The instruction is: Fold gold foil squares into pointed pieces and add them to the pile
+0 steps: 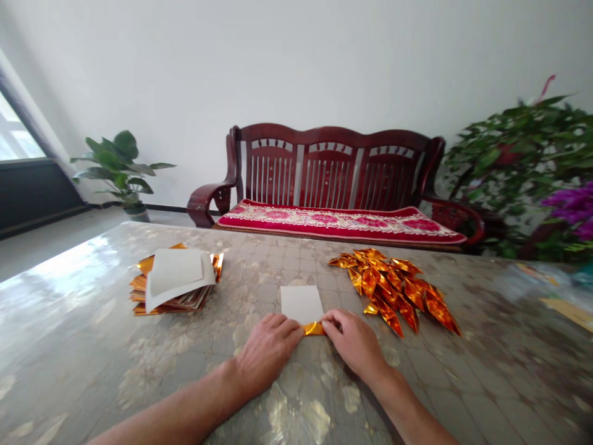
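Note:
A small sheet of foil paper (302, 304), white side up, lies on the table in front of me. Its near edge is folded over and shows gold (314, 329). My left hand (269, 349) and my right hand (353, 341) both press on that folded gold edge with curled fingers, one at each end. A pile of folded gold paper pieces (393, 287) lies just right of my right hand. A stack of unfolded gold sheets (178, 281), topped with white-side-up sheets, sits to the left of my left hand.
The table (92, 346) has a glossy patterned cover. Behind it stands a dark red wooden bench (333, 179) with a red cushion. A potted plant (118, 167) is at the back left, and leafy plants with purple flowers (532, 161) at the right.

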`<act>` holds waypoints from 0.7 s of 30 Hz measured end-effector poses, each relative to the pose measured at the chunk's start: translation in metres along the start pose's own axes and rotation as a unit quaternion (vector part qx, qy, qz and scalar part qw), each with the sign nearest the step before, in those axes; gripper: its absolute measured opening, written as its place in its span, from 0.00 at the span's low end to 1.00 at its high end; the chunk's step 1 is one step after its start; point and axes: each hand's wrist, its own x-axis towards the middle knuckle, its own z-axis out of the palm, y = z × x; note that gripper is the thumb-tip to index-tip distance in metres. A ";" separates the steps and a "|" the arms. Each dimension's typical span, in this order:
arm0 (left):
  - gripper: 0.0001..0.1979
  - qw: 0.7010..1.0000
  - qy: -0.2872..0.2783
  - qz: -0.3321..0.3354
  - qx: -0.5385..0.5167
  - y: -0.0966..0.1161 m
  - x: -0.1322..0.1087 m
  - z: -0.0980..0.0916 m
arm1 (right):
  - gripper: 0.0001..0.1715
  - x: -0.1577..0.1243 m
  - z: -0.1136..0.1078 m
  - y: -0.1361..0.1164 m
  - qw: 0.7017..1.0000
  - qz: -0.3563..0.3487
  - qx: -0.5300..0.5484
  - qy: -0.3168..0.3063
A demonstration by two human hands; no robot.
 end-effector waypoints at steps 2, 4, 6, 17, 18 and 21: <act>0.12 1.000 0.005 -0.011 -0.016 -0.002 0.001 0.000 | 0.11 0.000 0.000 -0.001 1.000 -0.006 -0.011 0.000; 0.09 0.998 0.015 -0.042 -0.043 -0.004 0.002 0.000 | 0.11 0.000 0.000 -0.002 1.000 -0.008 -0.021 0.000; 0.07 0.994 0.025 -0.079 -0.075 -0.006 0.004 0.000 | 0.10 0.001 0.000 -0.002 1.000 -0.009 -0.029 0.001; 0.11 0.961 0.023 -0.203 -0.185 -0.013 0.013 0.002 | 0.09 0.000 0.000 -0.004 0.999 -0.019 -0.041 0.006; 0.08 0.961 0.020 -0.202 -0.185 -0.014 0.013 0.002 | 0.09 0.000 -0.001 -0.004 0.999 -0.020 -0.042 0.006; 0.05 0.963 0.022 -0.196 -0.186 -0.014 0.013 0.000 | 0.09 -0.002 0.000 -0.004 0.999 -0.021 -0.045 0.009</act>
